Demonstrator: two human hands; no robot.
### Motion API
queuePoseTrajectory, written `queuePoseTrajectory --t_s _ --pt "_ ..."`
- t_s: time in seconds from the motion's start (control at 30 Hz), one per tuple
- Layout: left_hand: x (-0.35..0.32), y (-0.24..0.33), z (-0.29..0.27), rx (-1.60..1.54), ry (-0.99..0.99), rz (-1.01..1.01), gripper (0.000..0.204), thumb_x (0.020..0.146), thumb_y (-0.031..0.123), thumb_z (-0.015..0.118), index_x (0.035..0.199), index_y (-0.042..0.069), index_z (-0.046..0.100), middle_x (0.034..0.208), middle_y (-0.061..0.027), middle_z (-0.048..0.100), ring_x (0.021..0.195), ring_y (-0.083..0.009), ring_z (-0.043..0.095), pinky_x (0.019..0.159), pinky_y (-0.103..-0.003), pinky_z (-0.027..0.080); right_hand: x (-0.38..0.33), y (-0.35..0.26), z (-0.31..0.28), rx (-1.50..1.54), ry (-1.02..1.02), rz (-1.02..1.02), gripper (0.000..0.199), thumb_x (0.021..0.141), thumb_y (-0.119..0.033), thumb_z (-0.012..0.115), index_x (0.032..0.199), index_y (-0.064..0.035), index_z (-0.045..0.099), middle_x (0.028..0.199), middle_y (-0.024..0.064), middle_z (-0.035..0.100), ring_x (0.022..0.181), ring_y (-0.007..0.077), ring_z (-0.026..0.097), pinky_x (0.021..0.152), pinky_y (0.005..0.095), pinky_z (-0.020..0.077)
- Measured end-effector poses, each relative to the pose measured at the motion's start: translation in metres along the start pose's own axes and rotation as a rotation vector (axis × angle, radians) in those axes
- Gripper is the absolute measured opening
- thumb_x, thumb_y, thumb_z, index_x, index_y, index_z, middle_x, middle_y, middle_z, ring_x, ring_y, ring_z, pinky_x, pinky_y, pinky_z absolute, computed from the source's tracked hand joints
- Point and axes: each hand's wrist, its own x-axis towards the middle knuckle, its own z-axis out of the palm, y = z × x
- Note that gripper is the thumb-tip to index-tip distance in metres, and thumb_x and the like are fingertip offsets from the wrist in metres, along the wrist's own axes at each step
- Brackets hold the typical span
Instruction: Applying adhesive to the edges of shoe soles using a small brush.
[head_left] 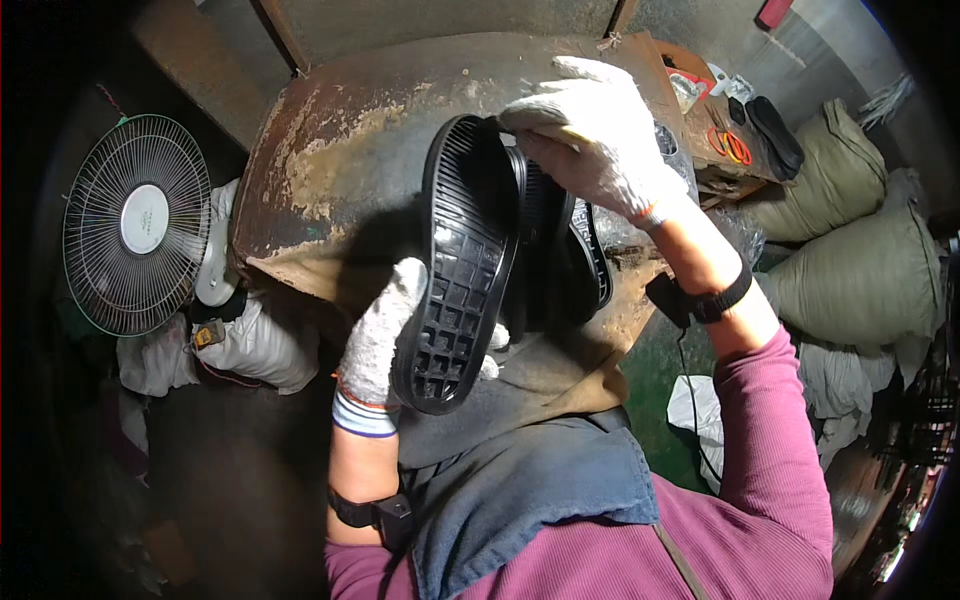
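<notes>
A black rubber shoe sole stands tilted up, ridged at the top and with square hollows lower down. My left hand, in a white knitted glove, grips its lower part, thumb on the left edge and fingertips showing past the right edge. At the sole's upper end is my gloved right hand, thumb and forefinger pinched together by the rim. Whatever lies in that pinch is too small to make out. Behind the held sole, more black soles are partly hidden by it and by my right hand.
A worn, peeling work table spreads in front, with cloth over its near edge. A round fan stands left above white sacks. To the right are orange-handled scissors, a dark sole and stuffed green sacks.
</notes>
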Motion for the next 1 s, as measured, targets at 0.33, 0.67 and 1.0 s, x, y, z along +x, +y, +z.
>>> queuePoseTrajectory --t_s 0.33,0.67,1.0 --pt "0.009 0.0 0.001 -0.379 -0.296 0.002 0.086 0.108 0.066 0.033 0.163 0.0 0.031 0.161 -0.0295 0.04 0.129 -0.06 0.056 0.101 -0.079 0.045 0.007 -0.033 0.028 0.007 0.05 -0.116 0.033 0.08 -0.019 0.084 0.112 -0.022 0.079 0.108 0.0023 0.078 0.107 0.0232 0.073 0.11 0.0446 0.0499" --pt "-0.002 -0.009 -0.011 -0.307 -0.258 0.064 0.082 0.108 0.067 0.03 0.163 0.006 0.034 0.16 -0.0256 0.045 0.127 -0.0588 0.057 0.096 -0.077 0.05 -0.02 -0.07 0.04 0.314 0.101 0.146 0.022 0.091 -0.023 0.073 0.111 -0.0165 0.079 0.111 0.0057 0.075 0.102 0.0303 0.068 0.099 0.0439 0.0497" --pt "0.003 -0.008 0.001 -0.391 -0.287 0.045 0.091 0.104 0.069 0.042 0.161 -0.001 0.033 0.157 -0.0295 0.045 0.125 -0.0577 0.059 0.093 -0.075 0.052 -0.012 -0.052 0.045 0.73 0.1 0.553 0.021 0.091 -0.013 0.075 0.11 -0.0044 0.078 0.108 0.0101 0.077 0.102 0.0226 0.072 0.098 0.0348 0.0529"
